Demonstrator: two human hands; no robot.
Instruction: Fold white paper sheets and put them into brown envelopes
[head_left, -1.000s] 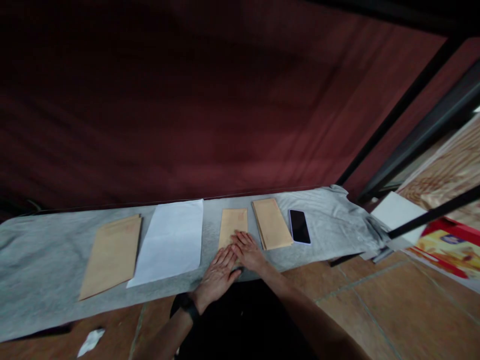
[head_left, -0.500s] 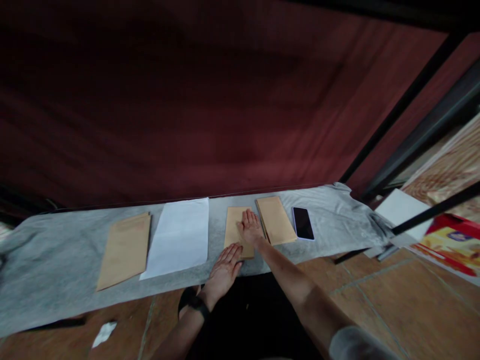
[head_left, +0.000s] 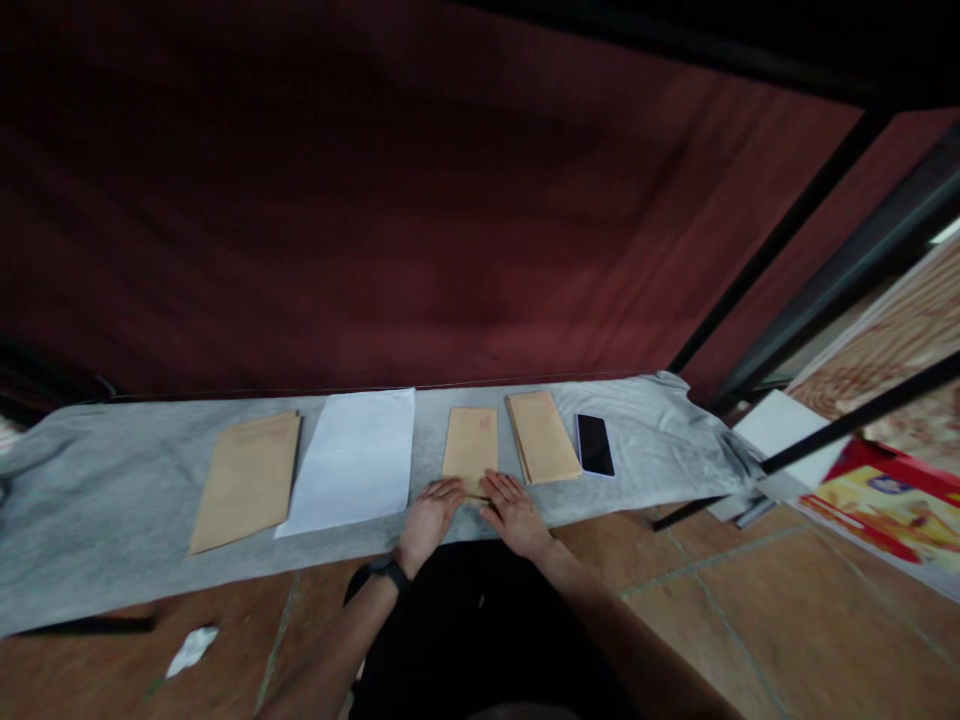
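Observation:
A brown paper envelope lies lengthwise on the grey cloth before me, a small reddish mark near its far right corner. My left hand, with a dark band at the wrist, has its fingers closed on the envelope's near left corner. At the near right corner my right hand grips it, fingers on top and thumb apart at the near edge. Between the hands a dark line shows along the near end, which seems slightly raised. The undersides of my fingers are hidden.
To the right lie a stack of brown envelopes and a phone. A white sheet and larger brown envelopes lie left. The cloth-covered bench backs onto a dark red curtain. A red-yellow box stands right.
My right hand has slid from the envelope's middle back to its near right corner. My left hand has shifted slightly to the near left corner. The envelope's far part is uncovered.

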